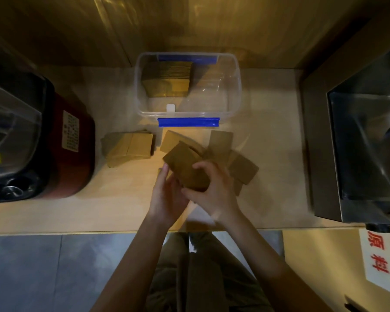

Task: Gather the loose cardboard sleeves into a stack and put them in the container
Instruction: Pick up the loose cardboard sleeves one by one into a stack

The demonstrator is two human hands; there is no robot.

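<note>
Both hands hold a small stack of brown cardboard sleeves point(182, 164) just above the counter. My left hand point(167, 197) supports it from below and the left; my right hand point(212, 190) grips it from the right and on top. Loose sleeves point(242, 168) lie fanned out on the counter behind and to the right of my hands. Another pile of sleeves point(128, 148) rests to the left. Behind them stands the clear plastic container point(233, 93) with blue clips, holding a stack of sleeves point(167, 78) in its left half.
A dark red appliance with a clear lid point(38, 140) fills the counter's left side. A steel machine point(365, 140) stands at the right. The wooden counter point(113, 206) ends at its front edge near my forearms. A cardboard box with a red-lettered label point(377, 260) sits lower right.
</note>
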